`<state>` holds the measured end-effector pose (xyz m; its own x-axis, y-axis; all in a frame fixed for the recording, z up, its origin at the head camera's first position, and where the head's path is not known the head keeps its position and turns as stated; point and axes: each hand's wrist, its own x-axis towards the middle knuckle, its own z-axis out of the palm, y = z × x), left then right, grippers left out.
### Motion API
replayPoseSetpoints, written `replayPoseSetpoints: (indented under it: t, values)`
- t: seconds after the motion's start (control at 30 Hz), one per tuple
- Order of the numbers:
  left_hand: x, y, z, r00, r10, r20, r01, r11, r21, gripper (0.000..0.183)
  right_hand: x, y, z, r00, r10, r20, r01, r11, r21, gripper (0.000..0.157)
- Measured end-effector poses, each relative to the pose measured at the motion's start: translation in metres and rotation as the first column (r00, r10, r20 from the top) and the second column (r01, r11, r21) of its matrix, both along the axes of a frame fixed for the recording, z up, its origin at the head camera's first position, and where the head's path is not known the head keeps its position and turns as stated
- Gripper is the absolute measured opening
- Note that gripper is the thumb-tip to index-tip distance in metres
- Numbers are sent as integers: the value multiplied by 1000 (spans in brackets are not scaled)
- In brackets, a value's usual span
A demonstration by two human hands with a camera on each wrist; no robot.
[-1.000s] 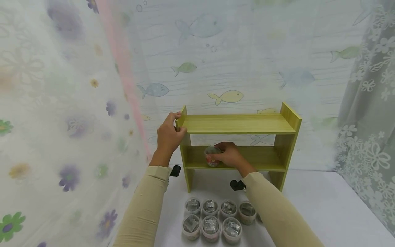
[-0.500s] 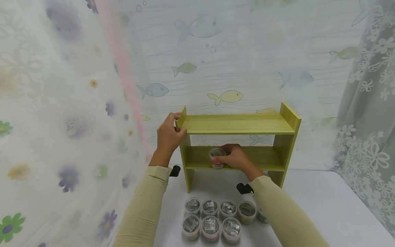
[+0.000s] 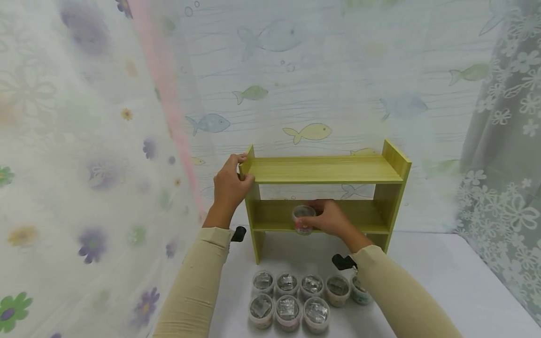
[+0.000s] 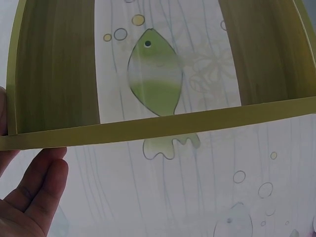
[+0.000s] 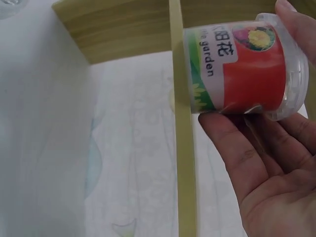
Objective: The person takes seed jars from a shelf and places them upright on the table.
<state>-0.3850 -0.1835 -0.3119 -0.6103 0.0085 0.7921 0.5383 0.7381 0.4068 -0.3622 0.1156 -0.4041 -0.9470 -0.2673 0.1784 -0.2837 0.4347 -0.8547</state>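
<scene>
A two-tier wooden shelf (image 3: 325, 171) with yellow-green boards stands on the white table. My left hand (image 3: 230, 185) grips the top of its left side panel, thumb at the front edge; in the left wrist view, fingers (image 4: 52, 182) lie against the panel's outer face. My right hand (image 3: 334, 219) holds a small clear plastic tub (image 3: 303, 223) at the front of the lower board. In the right wrist view the tub's label (image 5: 254, 81) is red, white and green with a flower picture and the word "garden". Its base is right at the board's front edge (image 5: 182, 148).
Several similar tubs (image 3: 288, 307) stand in two rows on the table (image 3: 427, 267) before the shelf, silvery packets visible through their tops. The right sleeve overlaps the rightmost tub (image 3: 360, 291). A fish-patterned curtain (image 3: 338, 94) hangs behind, with a flowered one (image 3: 101, 202) at left.
My right hand has moved the tub to the right along the lower board and slightly toward me. More of the rightmost tub on the table shows. My left hand keeps its grip.
</scene>
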Motion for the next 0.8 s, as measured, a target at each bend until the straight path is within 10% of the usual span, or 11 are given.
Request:
replayPoseSetpoints:
  t: [0.8]
  values:
    - [2, 0, 1, 1000, -3, 10, 3, 1000, 12, 37, 38, 35, -3, 993, 5, -115, -1, 999, 40, 64]
